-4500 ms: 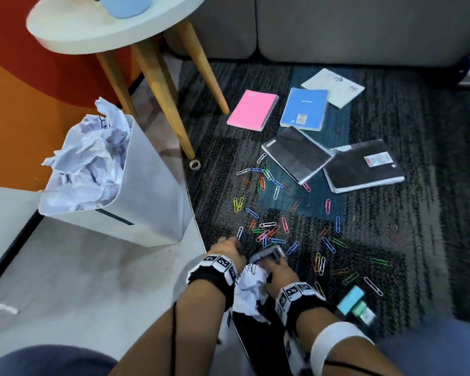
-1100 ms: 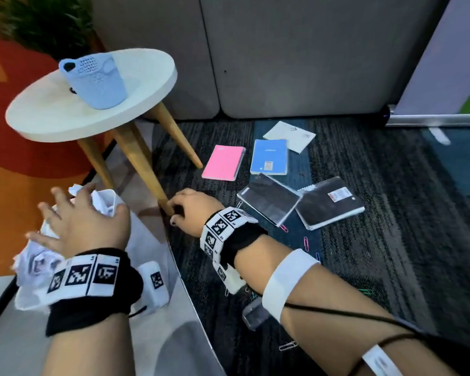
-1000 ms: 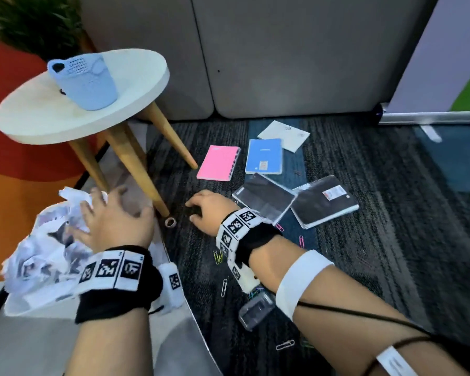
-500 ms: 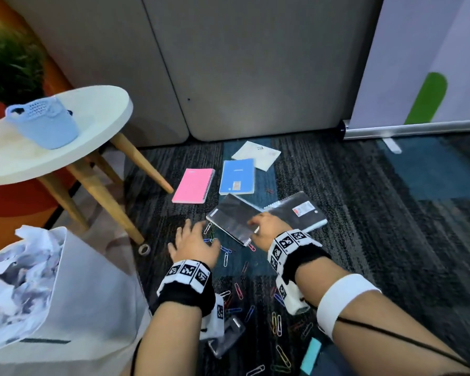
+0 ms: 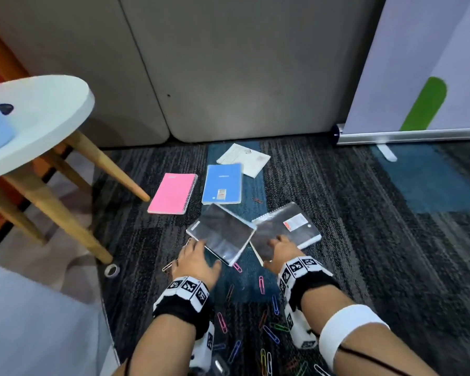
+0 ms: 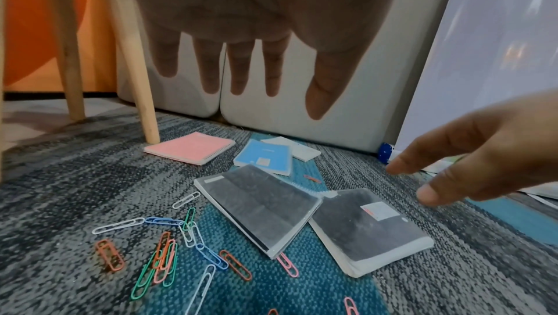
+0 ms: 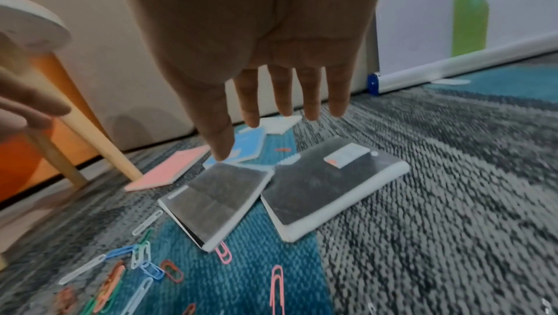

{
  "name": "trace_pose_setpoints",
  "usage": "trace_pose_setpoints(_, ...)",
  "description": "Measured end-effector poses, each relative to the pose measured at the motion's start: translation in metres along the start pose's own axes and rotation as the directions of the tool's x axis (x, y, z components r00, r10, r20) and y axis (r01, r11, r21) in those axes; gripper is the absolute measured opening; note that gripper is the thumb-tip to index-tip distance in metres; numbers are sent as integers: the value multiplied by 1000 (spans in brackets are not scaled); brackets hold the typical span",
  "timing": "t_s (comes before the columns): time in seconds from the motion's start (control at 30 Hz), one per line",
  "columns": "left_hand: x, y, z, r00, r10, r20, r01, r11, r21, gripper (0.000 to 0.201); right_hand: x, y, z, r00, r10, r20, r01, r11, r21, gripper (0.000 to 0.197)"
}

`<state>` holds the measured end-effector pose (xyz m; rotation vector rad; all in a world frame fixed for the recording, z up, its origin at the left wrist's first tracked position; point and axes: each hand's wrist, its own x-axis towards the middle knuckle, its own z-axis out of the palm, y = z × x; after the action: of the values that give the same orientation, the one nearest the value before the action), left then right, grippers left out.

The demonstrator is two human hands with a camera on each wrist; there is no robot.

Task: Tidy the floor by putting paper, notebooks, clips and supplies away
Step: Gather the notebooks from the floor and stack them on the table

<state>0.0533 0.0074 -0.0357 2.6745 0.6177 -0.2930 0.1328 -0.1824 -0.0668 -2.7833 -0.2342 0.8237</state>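
Two black notebooks lie side by side on the carpet, one on the left [image 5: 223, 234] and one with a white label on the right [image 5: 291, 229]. My left hand [image 5: 196, 253] hovers open over the left one's near corner, fingers straight [image 6: 241, 69]. My right hand [image 5: 278, 244] is open above the near end of the labelled notebook [image 7: 329, 184], fingers spread [image 7: 281, 96]. Neither hand holds anything. Farther back lie a pink notebook [image 5: 174, 194], a blue notebook [image 5: 223, 183] and a white sheet [image 5: 243, 160]. Several coloured paper clips [image 5: 261, 284] are scattered around my wrists.
A round white table [image 5: 38, 109] on wooden legs [image 5: 52, 210] stands at the left, with a tape roll [image 5: 112, 270] by one leg. The white bin [image 5: 38, 321] is at the lower left. Grey panels and a banner base [image 5: 407, 137] close the back.
My left hand left the crumpled paper in the bin and swung over to the notebooks. Both hands have moved forward over the two black notebooks, and my view has turned right.
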Motion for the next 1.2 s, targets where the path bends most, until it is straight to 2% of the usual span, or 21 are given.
trace_pose_setpoints(0.3, 66, -19, 35, 995, 55, 87, -52, 998, -31, 62, 82, 9, 62, 993, 109, 48, -110, 993, 34, 69)
trace_pose_setpoints(0.47, 83, -17, 52, 991, 94, 95, -88, 994, -64, 59, 109, 16, 85, 982, 167, 91, -175, 981, 82, 92)
trace_pose_setpoints(0.53, 85, -16, 58, 989, 111, 97, -104, 992, -77, 57, 113, 20, 94, 979, 172, 111, -185, 976, 114, 95)
trace_pose_setpoints(0.73, 85, -12, 66, 974, 154, 168, -120, 973, -198, 50, 117, 25, 107, 985, 143, 101, -156, 978, 140, 75)
trace_pose_setpoints(0.87, 80, -2, 62, 967, 202, 156, -155, 950, -271, 43, 117, 19, 103, 983, 136, 124, -147, 986, 81, 63)
trace_pose_setpoints(1.0, 76, 7, 60, 980, 159, 121, -108, 931, -349, 36, 112, 27, 94, 986, 105, 129, -120, 985, 120, 57)
trace_pose_setpoints(1.1, 75, 8, 65, 992, 93, 89, -42, 887, -459, 28, 98, 32, 87, 997, 69, 43, -78, 967, 244, 51)
trace_pose_setpoints(1.2, 74, 10, 63, 995, 20, 97, 40, 818, -573, 25, 70, 38, 71, 991, 54, -126, -6, 935, 355, 42)
